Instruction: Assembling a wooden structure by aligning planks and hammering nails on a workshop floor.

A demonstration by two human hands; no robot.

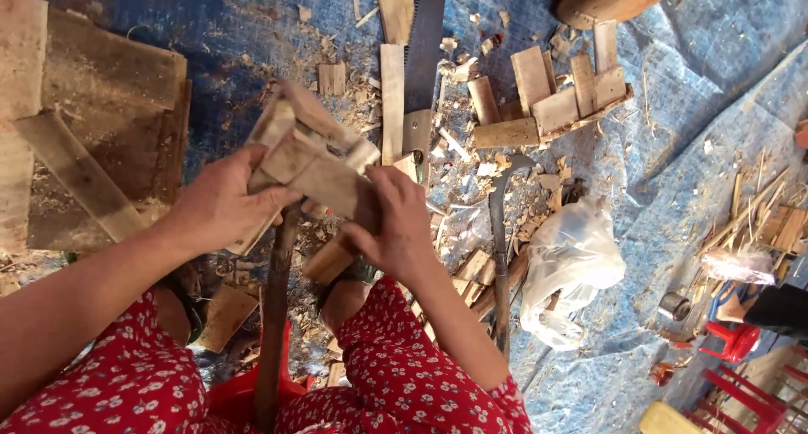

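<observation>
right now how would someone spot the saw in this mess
Start at the blue tarp strewn with wood offcuts. Just above the right hand, the long grey steel handsaw blade runs to the top edge. It is the only flat, toothed metal among pale wooden strips.

Both forearms reached in from the lower edge and met near the middle of the view. The left hand [220, 205] lay palm-down, fingers curled shut in a grip. The right hand [396, 223] faced it, thumb uppermost, fingers clenched likewise.
</observation>
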